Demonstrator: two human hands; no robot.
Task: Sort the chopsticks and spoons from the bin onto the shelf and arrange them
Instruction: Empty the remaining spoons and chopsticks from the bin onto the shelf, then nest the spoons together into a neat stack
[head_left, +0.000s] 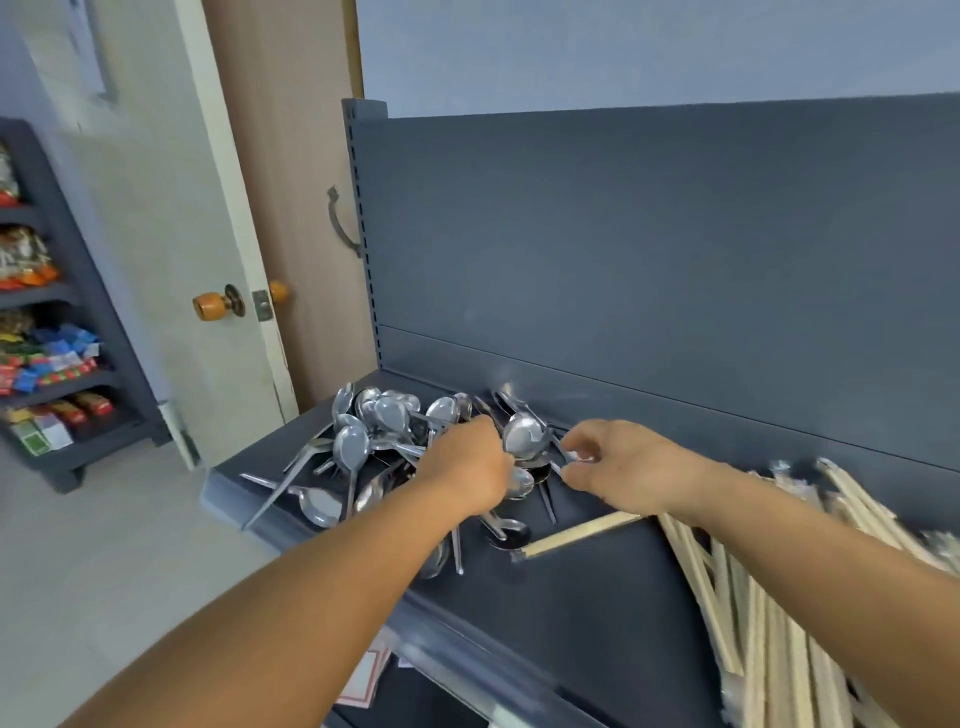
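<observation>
1. A dark grey shelf (597, 613) runs across the middle and lower right of the frame.
2. A pile of shiny metal spoons (384, 441) lies on the shelf, left of the middle.
3. The left hand (465, 467) reaches into the right side of the pile. Its fingers curl down among the spoons, but they are hidden, so I cannot tell what they hold.
4. The right hand (618, 467) is just right of the pile. Its fingers (574, 441) are bent and pinch the thin handle of one spoon (522, 435), whose bowl sits up between the two hands.
5. A heap of wooden chopsticks (769, 597) lies at the lower right of the frame, under the right arm.
6. One chopstick pair (576, 535) lies alone near the middle, just below the right hand.
7. A door with an orange knob (208, 305) stands at the left.
</observation>
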